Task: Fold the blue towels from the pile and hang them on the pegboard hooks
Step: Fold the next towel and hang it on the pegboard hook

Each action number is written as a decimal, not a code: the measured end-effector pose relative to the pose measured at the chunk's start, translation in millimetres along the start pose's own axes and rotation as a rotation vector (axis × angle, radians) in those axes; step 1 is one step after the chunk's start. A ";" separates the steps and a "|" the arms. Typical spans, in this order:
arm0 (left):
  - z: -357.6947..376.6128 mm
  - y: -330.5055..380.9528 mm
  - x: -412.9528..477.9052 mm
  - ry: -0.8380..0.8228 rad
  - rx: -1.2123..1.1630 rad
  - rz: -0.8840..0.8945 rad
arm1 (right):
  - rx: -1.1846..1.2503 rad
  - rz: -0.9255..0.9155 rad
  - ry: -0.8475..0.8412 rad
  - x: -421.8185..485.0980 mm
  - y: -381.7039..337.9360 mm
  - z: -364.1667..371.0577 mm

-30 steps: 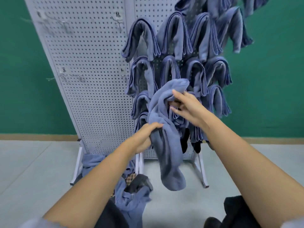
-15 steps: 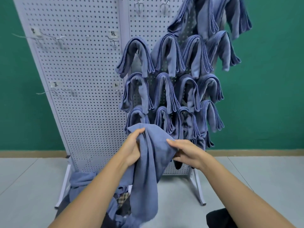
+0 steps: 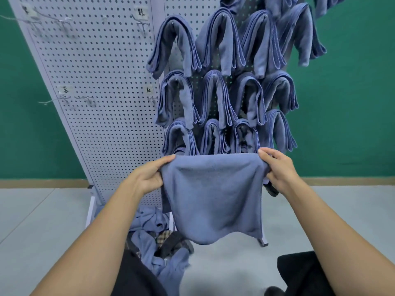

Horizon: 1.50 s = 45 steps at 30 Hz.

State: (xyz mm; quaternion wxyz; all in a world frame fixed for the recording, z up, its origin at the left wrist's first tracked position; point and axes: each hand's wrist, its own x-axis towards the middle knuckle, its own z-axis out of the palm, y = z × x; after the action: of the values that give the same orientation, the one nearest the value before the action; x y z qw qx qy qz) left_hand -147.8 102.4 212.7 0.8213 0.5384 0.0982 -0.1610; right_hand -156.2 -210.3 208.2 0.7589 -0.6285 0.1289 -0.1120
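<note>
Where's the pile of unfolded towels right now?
Head view, lower centre-left: the towel pile lies on the floor at the foot of the pegboard, beneath the left hand and below-left of the held towel.

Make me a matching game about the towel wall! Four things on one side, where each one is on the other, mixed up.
Things:
1. flat blue cloth towel
2. folded blue towels
3. crumpled blue towel pile
4. bare metal hooks

Places:
A. on the grey floor
B. draped over hooks, right side of white perforated pegboard
C. that pegboard's left side, holding nothing
D. pinched between left hand and right hand

Pairs: 1-D, 2-B, 3-A, 4-C
</note>
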 end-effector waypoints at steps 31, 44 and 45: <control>-1.4 -10.5 -8.9 0.290 0.359 0.181 | -0.287 -0.001 -0.104 -7.1 6.6 -41.0; -0.9 -16.9 -15.1 0.260 0.952 0.379 | -0.759 -0.214 -0.138 -9.7 11.3 -42.1; -1.9 -17.3 -14.5 0.269 0.970 0.399 | -0.801 -0.243 -0.118 -10.4 11.2 -41.8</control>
State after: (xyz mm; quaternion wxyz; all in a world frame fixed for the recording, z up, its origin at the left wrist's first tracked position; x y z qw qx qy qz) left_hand -167.6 100.1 202.0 0.4734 0.8798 0.0127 0.0415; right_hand -179.9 -243.4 190.4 0.4419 -0.8898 0.0435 -0.1057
